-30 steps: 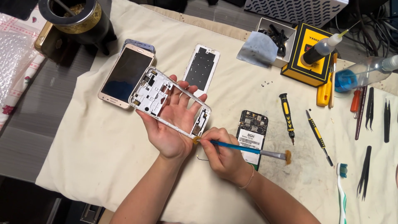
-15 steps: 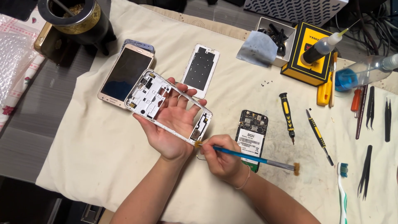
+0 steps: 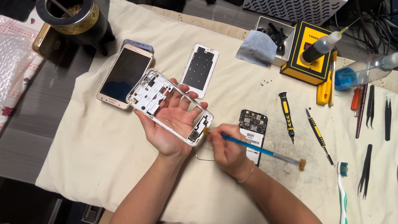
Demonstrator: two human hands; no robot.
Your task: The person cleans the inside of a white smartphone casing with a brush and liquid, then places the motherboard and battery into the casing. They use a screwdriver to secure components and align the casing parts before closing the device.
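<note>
White phone mid-frame (image 3: 169, 107), cradled on the open palm of the left hand (image 3: 173, 124), which holds it above the cream cloth (image 3: 95, 149); the fingers are spread under the frame and show through its empty battery opening. The right hand (image 3: 226, 149) pinches a blue-handled brush (image 3: 253, 148) between thumb and fingers, pen-fashion, with one bristled tip touching the frame's lower corner and a second brownish tuft at the free end of the handle.

Step in hand, as judged: brushing dust or residue from the lower end of the frame, near the small components seated there. The next move would call for short, light strokes along that edge and a slight tilt of the palm to expose the neighbouring recesses (too much pressure could disturb the small fitted parts).

Around the work: a gold smartphone (image 3: 124, 76) lies face up just beside the frame's upper end; a white back cover (image 3: 200, 70) lies inner side up beyond the fingers; a circuit board (image 3: 253, 121) rests on a battery next to the right hand. Farther right lie two yellow-and-black screwdrivers (image 3: 287, 116), a toothbrush (image 3: 342, 186) and black tweezers (image 3: 366, 170).

Compared with half a second earlier, the frame sits at nearly the same angle on the palm, while the brush tip has moved from just short of the lower corner into contact with it.
</note>
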